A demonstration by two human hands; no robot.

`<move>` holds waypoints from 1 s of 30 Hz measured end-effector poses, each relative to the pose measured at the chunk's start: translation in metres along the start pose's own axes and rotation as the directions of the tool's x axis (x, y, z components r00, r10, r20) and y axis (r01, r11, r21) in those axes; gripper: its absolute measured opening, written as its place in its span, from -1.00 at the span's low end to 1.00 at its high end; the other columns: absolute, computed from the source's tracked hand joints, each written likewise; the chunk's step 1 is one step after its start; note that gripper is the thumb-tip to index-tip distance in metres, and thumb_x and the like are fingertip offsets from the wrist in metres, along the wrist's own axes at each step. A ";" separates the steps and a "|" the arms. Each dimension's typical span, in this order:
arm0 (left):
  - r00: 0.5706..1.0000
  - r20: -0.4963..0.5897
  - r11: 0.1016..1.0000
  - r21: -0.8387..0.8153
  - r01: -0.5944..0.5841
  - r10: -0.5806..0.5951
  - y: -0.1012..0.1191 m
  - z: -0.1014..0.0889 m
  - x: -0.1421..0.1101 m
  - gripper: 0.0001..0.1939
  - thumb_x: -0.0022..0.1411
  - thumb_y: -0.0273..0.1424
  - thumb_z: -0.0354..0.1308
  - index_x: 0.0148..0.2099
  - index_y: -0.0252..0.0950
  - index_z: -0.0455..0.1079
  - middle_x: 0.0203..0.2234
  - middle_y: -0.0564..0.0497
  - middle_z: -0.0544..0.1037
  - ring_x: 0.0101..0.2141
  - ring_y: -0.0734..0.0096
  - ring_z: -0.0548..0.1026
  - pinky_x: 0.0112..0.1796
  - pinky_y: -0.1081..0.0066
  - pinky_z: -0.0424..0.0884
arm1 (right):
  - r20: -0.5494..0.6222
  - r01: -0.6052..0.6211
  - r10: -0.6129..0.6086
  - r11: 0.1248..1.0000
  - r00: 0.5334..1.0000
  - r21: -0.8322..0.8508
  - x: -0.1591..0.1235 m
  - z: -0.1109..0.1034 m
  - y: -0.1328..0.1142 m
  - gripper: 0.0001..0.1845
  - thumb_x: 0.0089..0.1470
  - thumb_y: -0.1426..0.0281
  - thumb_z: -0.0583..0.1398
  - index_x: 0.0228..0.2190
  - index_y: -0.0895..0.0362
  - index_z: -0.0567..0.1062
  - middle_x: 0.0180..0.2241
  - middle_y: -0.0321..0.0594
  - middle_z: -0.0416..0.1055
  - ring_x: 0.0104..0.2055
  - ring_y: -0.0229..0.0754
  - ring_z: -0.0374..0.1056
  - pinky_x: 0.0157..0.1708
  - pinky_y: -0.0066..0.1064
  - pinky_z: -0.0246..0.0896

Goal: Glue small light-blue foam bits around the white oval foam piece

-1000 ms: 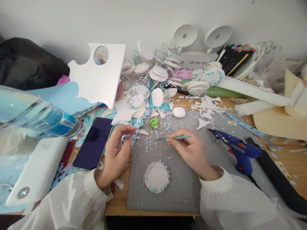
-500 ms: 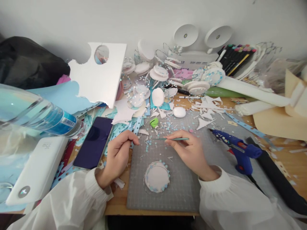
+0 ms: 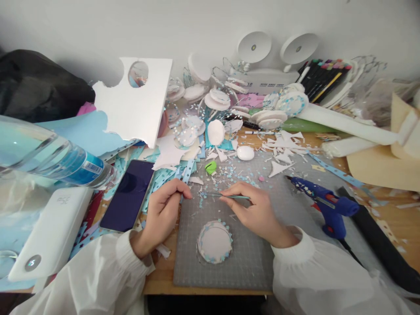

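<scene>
My right hand (image 3: 251, 205) pinches a pair of thin teal tweezers (image 3: 234, 196), whose tips point left over small blue and white paper stars (image 3: 202, 197) scattered on the grey cutting mat (image 3: 252, 267). My left hand (image 3: 166, 210) is closed at the mat's left edge, thumb and curled fingers together; whatever may be between them is hidden. Below and between both hands lies a round white disc (image 3: 215, 241), its rim ringed with pale blue stars. A small green object with a slot (image 3: 210, 167) sits beyond the stars.
A blue glue gun (image 3: 323, 201) lies on the right of the mat. To the left are a dark phone (image 3: 128, 194), a white power bank (image 3: 52, 232) and a tilted water bottle (image 3: 65, 153). Decorated discs (image 3: 216, 100) and paper scraps crowd the back.
My right hand has shifted slightly left with the tweezers, bringing their tips nearer my left fingers. My left hand and the disc stay nearly where they were.
</scene>
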State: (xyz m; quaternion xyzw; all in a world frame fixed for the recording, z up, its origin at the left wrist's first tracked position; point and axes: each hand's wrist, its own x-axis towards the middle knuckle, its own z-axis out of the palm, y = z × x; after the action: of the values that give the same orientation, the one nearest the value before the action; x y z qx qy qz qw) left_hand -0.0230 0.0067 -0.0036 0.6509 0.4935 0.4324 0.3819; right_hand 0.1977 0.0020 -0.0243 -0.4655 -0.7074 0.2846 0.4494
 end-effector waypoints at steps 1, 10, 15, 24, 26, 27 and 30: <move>1.000 0.001 1.000 0.001 0.000 0.000 0.000 0.000 0.000 -0.74 0.21 -0.57 -0.09 -0.42 -0.27 0.37 -0.48 0.04 0.46 -0.39 0.37 0.41 -0.34 0.37 0.30 | -0.007 -0.029 0.029 1.000 1.000 0.004 0.000 0.000 0.000 -0.96 0.06 0.41 0.25 -0.43 0.06 0.52 -0.42 -0.20 0.55 -0.37 -0.15 0.46 -0.36 -0.30 0.34; 0.999 0.016 1.000 -0.002 -0.030 0.030 0.001 0.000 0.001 -0.74 0.27 -0.56 -0.07 -0.36 -0.27 0.40 -0.40 0.02 0.48 -0.30 0.35 0.44 -0.24 0.36 0.32 | -0.057 -0.269 0.302 0.908 0.952 0.321 0.005 -0.008 -0.005 -0.88 -0.01 0.33 0.32 -0.48 0.07 0.49 -0.54 -0.30 0.44 -0.55 -0.27 0.38 -0.53 -0.42 0.33; 0.985 0.131 0.992 0.054 -0.117 0.109 0.004 0.005 0.004 -0.82 0.30 -0.51 0.03 -0.18 -0.25 0.45 -0.24 -0.03 0.48 -0.15 0.32 0.43 -0.09 0.33 0.33 | 0.005 -0.340 0.412 0.744 0.911 0.576 0.006 -0.009 -0.004 -0.86 -0.04 0.30 0.35 -0.45 0.06 0.50 -0.57 -0.36 0.40 -0.55 -0.30 0.35 -0.51 -0.44 0.30; 0.963 0.206 0.978 0.078 -0.195 0.176 -0.001 0.009 0.002 -0.95 0.27 -0.50 0.13 -0.22 -0.27 0.40 -0.29 -0.02 0.48 -0.22 0.39 0.44 -0.16 0.40 0.35 | 0.065 -0.362 0.440 0.634 0.895 0.683 0.003 -0.002 -0.007 -0.83 -0.07 0.32 0.37 -0.45 0.08 0.49 -0.55 -0.38 0.39 -0.54 -0.33 0.34 -0.50 -0.45 0.29; 0.964 0.190 0.976 0.077 -0.206 0.188 -0.002 0.008 0.002 -0.93 0.28 -0.52 0.11 -0.24 -0.28 0.39 -0.31 -0.01 0.48 -0.23 0.40 0.43 -0.17 0.41 0.34 | 0.068 -0.357 0.436 0.627 0.897 0.692 0.002 -0.002 -0.005 -0.86 -0.06 0.34 0.37 -0.45 0.08 0.50 -0.54 -0.38 0.40 -0.54 -0.35 0.34 -0.49 -0.47 0.28; 0.963 0.184 0.975 0.075 -0.211 0.195 -0.002 0.008 0.003 -0.93 0.28 -0.53 0.11 -0.24 -0.28 0.38 -0.31 0.00 0.47 -0.23 0.40 0.43 -0.17 0.41 0.34 | 0.067 -0.355 0.435 0.625 0.898 0.696 0.002 -0.002 -0.004 -0.86 -0.05 0.36 0.37 -0.45 0.07 0.50 -0.55 -0.38 0.41 -0.53 -0.35 0.34 -0.49 -0.48 0.28; 0.964 0.177 0.974 0.071 -0.215 0.199 -0.001 0.009 0.003 -0.92 0.27 -0.55 0.10 -0.24 -0.28 0.37 -0.32 0.00 0.46 -0.24 0.40 0.42 -0.18 0.41 0.34 | 0.075 -0.354 0.430 0.619 0.900 0.701 0.001 -0.001 -0.003 -0.88 -0.04 0.37 0.36 -0.44 0.07 0.51 -0.55 -0.39 0.41 -0.53 -0.36 0.34 -0.49 -0.49 0.28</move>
State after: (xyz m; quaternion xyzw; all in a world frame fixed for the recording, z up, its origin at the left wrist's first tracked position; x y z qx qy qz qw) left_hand -0.0146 0.0096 -0.0071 0.7497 0.4075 0.3905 0.3454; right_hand 0.1970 0.0015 -0.0211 -0.4169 -0.4036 0.5978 0.5531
